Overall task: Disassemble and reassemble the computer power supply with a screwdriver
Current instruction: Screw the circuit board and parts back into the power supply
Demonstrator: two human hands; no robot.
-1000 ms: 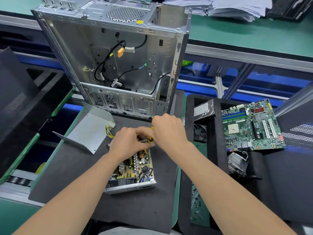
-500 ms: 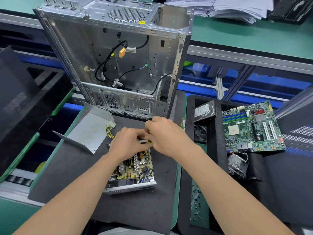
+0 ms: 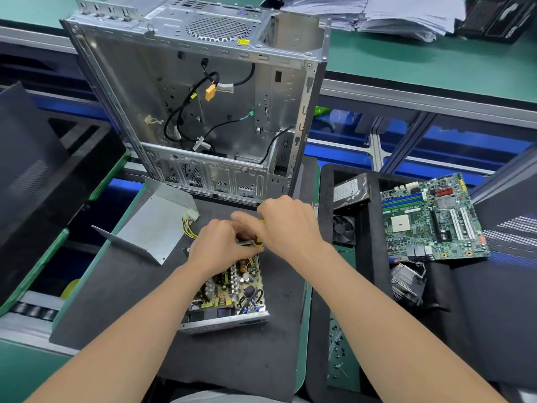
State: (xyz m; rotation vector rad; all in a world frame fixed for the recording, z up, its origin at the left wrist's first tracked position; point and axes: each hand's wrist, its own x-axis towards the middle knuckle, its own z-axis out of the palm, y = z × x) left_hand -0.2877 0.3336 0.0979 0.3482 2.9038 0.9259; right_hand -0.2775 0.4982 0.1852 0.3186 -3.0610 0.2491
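Gripping the yellow-and-black screwdriver point(image 3: 257, 242), the right hand point(image 3: 287, 225) is over the far end of the open grey metal power supply point(image 3: 229, 292). This lies on the black mat point(image 3: 116, 286), before the silver computer case point(image 3: 139, 91). The left hand point(image 3: 220, 245) curls beside the screwdriver; what it grasps, I cannot tell.

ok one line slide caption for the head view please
Left hand pinches the shaft, right hand grips the handle of a yellow-and-black screwdriver over an opened grey metal power supply.
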